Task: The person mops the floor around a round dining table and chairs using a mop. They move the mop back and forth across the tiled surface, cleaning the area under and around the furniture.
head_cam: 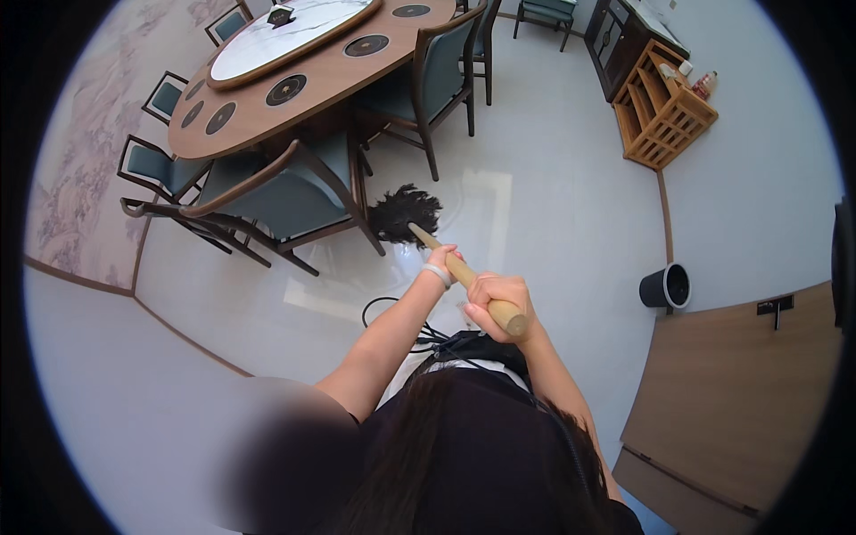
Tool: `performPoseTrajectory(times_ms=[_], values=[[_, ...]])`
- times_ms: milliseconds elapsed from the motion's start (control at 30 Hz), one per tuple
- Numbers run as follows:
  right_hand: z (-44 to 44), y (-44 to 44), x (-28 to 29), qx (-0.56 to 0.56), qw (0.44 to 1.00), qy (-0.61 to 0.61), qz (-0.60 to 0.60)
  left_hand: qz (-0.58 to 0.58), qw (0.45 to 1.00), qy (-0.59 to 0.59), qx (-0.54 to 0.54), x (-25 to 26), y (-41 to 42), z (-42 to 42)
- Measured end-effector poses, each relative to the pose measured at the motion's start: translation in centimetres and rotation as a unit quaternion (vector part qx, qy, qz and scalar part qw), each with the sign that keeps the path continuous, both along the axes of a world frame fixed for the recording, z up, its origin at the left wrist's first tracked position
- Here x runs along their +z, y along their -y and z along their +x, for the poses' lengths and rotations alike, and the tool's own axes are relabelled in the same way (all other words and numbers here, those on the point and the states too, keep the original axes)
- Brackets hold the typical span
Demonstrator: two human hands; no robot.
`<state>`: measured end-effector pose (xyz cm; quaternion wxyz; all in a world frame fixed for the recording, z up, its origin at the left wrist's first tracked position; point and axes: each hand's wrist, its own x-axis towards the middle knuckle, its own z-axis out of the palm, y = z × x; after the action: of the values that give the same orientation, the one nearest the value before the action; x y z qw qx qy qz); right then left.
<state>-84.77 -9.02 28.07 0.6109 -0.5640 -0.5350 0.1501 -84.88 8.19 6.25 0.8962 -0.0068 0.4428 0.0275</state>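
Both my hands are on the wooden handle (461,271) of a mop. My right hand (500,304) wraps around it close to its blunt top end. Lower down the shaft, my left hand (443,262) grips it, with a pale band around the wrist. The dark, shaggy mop head (406,212) rests on the glossy light floor (555,200). It lies beside the legs of the nearest blue-green upholstered chair (284,197); whether it touches them I cannot tell.
A round wooden dining table (321,87) bears a marble-topped turntable (287,40) and several dark round mats. More chairs (435,80) surround it. On the right are a slatted wooden rack (669,114), a black bin (665,286) and a wooden door (742,374). Black cables (428,334) hang at my waist.
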Motion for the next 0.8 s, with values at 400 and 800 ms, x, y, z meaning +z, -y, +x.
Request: performPoseTrajectory(times_ms=[400,800], values=[[-16.6,8.1,3.0,-0.004,0.999,0.024,-0.035,-0.039,0.997,0.009,-0.065,2.7,12.0,-15.2],[-24.2,4.8,-0.1,-0.050,0.998,0.043,0.007,-0.190,0.974,0.075,-0.100,7.1,11.0,-24.0]])
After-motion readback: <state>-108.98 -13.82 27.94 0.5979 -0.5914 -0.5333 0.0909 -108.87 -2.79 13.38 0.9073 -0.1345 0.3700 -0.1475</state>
